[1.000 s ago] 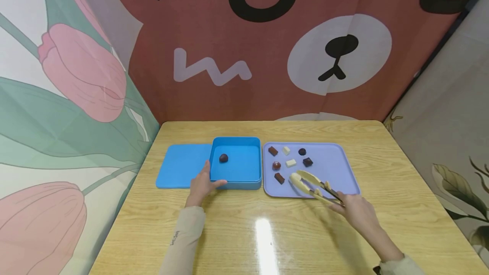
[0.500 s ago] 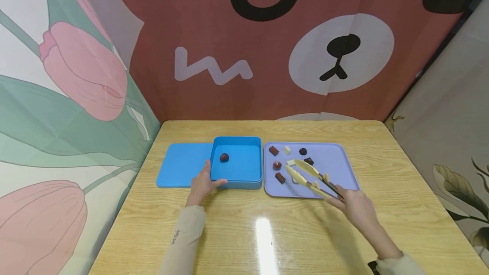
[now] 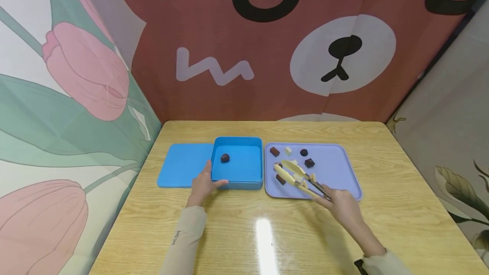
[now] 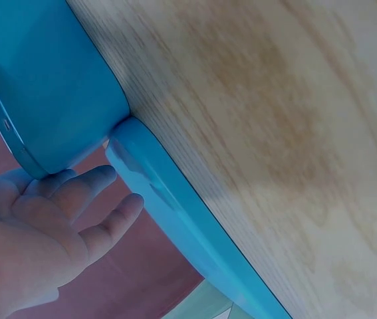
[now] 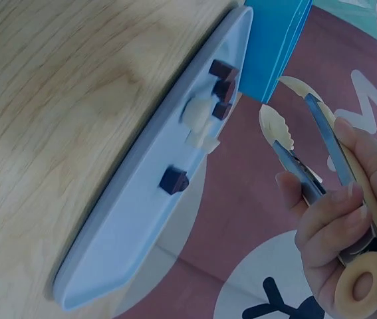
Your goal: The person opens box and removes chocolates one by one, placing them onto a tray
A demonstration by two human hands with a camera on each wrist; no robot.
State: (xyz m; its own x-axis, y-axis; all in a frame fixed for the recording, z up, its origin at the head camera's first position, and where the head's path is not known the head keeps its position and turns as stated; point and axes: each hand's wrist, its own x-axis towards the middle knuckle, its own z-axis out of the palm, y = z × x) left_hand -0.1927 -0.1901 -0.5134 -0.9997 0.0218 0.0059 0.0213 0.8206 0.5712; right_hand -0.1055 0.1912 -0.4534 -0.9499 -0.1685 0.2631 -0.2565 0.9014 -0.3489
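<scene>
My left hand (image 3: 202, 185) rests at the front-left corner of a blue box (image 3: 244, 162), thumb along its front wall and forefinger along its left side. The other fingers spread loosely in the left wrist view. One dark round chocolate (image 3: 225, 158) lies inside the box. Gripped in my right hand (image 3: 344, 207) are cream-tipped tongs (image 5: 321, 143), their tips apart with nothing between them. They hover over a lilac tray (image 3: 336, 169) beside a round brown chocolate (image 3: 278, 164), which they partly hide. Several brown, dark and white chocolates, such as a dark square one (image 3: 309, 163), lie there.
A flat blue lid (image 3: 183, 166) lies left of the box on the wooden table (image 3: 229, 228). The tray stands close by the box's right side. A printed bear curtain (image 3: 214, 105) hangs behind the table.
My right hand and the tongs have moved left across the tray, from near the front white chocolate to the round brown one. My left hand has stayed at the box.
</scene>
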